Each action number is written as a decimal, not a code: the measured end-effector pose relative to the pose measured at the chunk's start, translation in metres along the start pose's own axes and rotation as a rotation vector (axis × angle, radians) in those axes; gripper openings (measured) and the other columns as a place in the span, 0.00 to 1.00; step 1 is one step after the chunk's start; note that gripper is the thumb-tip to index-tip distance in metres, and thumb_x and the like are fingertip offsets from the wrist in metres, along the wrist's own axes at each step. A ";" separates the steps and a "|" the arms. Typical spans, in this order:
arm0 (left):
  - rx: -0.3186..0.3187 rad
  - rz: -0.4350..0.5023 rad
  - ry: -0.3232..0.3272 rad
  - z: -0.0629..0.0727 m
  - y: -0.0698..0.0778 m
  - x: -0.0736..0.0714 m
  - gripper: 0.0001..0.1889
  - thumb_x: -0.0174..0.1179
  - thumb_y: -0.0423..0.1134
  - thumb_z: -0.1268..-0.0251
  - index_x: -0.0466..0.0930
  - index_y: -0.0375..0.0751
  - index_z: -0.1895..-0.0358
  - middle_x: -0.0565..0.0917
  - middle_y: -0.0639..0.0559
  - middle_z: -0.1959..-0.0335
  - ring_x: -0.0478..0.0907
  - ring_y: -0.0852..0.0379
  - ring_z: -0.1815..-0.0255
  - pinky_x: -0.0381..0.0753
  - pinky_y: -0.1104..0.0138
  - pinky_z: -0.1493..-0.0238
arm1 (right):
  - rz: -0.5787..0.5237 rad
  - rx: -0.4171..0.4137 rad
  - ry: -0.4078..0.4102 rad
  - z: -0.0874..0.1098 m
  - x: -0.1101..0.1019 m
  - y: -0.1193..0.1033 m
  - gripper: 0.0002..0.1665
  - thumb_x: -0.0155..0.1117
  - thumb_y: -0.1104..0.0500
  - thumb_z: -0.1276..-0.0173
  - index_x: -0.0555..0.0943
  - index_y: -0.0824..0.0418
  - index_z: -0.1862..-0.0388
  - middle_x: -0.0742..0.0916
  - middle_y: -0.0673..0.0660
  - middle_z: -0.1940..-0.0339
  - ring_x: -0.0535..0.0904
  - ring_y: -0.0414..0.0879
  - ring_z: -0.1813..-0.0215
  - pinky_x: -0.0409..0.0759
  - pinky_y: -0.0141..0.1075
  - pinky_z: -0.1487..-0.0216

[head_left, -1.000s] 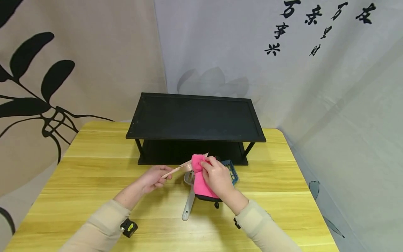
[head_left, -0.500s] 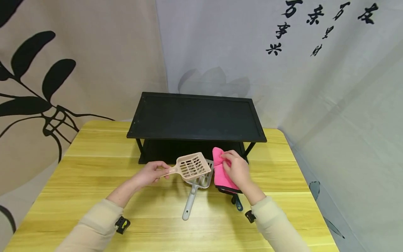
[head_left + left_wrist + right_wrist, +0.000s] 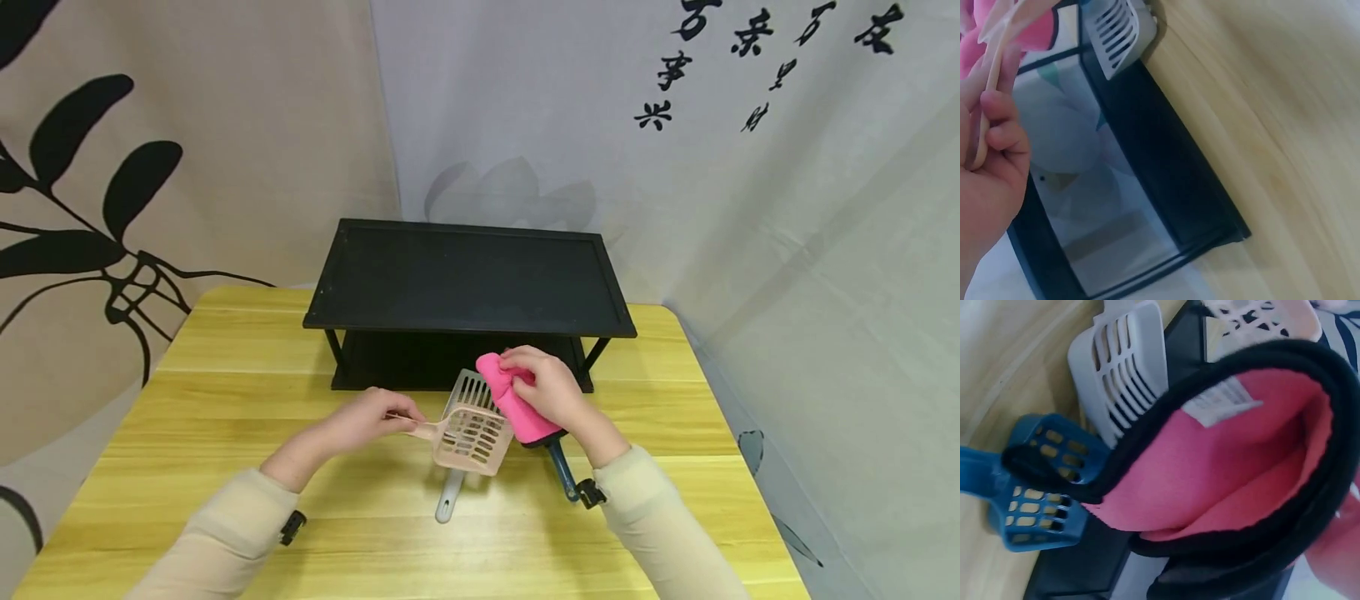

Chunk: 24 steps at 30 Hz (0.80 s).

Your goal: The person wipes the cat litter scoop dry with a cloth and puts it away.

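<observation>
In the head view my left hand [image 3: 378,417] grips a beige litter scoop [image 3: 444,457] by its handle, its slotted head pointing right. A grey litter scoop [image 3: 450,496] lies on the table partly beneath it. My right hand [image 3: 543,385] pinches the closed end of a pink oven mitt [image 3: 528,417] with black binding. In the right wrist view the mitt's open mouth shows a white tag inside and a black loop at the edge. Below the mitt lies a blue litter scoop [image 3: 1022,434]; the head view shows mainly its handle, the rest hidden.
Behind the hands stands a black two-tier rack [image 3: 465,275], the grey scoop's head reaching its front edge. The wooden table [image 3: 225,392] ends at a curtain backdrop [image 3: 487,108] with printed leaves and characters.
The beige scoop has turned from edge-on to flat, then come down toward the front. The pink mitt went right, then swung back left and tilted, leaving more of the blue handle in sight.
</observation>
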<state>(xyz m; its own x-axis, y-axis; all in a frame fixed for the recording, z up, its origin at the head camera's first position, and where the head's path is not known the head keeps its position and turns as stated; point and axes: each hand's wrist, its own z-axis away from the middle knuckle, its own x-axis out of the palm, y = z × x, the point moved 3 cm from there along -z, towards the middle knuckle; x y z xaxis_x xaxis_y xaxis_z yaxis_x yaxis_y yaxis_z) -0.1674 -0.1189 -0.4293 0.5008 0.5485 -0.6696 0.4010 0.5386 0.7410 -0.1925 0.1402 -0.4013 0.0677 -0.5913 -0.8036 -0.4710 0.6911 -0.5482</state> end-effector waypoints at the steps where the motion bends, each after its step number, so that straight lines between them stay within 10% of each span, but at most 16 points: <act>1: 0.014 -0.045 0.002 0.000 0.003 0.001 0.05 0.59 0.36 0.37 0.85 0.45 0.63 0.86 0.54 0.65 0.70 0.67 0.73 0.72 0.74 0.70 | 0.026 -0.035 -0.038 0.000 0.002 -0.004 0.14 0.61 0.69 0.41 0.84 0.60 0.57 0.83 0.56 0.49 0.80 0.50 0.46 0.80 0.41 0.51; 7: 0.076 -0.202 0.048 -0.003 0.014 0.003 0.05 0.59 0.36 0.38 0.85 0.49 0.64 0.86 0.57 0.64 0.76 0.68 0.70 0.76 0.73 0.66 | 0.226 -0.194 -0.250 0.003 0.013 -0.019 0.14 0.60 0.66 0.38 0.85 0.55 0.55 0.84 0.52 0.49 0.81 0.46 0.47 0.80 0.37 0.50; 15: 0.033 -0.108 0.068 -0.001 0.007 0.001 0.05 0.60 0.37 0.38 0.85 0.49 0.65 0.86 0.57 0.66 0.69 0.69 0.75 0.72 0.74 0.71 | 0.243 -0.242 -0.267 0.009 0.010 -0.017 0.14 0.58 0.68 0.39 0.85 0.55 0.58 0.85 0.51 0.52 0.82 0.44 0.54 0.80 0.33 0.55; 24: 0.019 0.178 0.047 0.010 0.003 -0.016 0.04 0.61 0.35 0.40 0.85 0.40 0.65 0.85 0.50 0.68 0.70 0.66 0.76 0.73 0.74 0.74 | -0.389 0.090 -0.131 0.014 -0.002 0.027 0.15 0.57 0.71 0.38 0.82 0.66 0.54 0.84 0.63 0.52 0.79 0.50 0.55 0.78 0.34 0.52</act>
<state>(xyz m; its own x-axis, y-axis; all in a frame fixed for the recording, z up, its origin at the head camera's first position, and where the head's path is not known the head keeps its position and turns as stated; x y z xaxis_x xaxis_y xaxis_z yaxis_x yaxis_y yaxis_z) -0.1665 -0.1327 -0.4161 0.5293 0.6634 -0.5290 0.3235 0.4186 0.8486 -0.1934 0.1659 -0.4181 0.3396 -0.7614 -0.5522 -0.3095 0.4639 -0.8301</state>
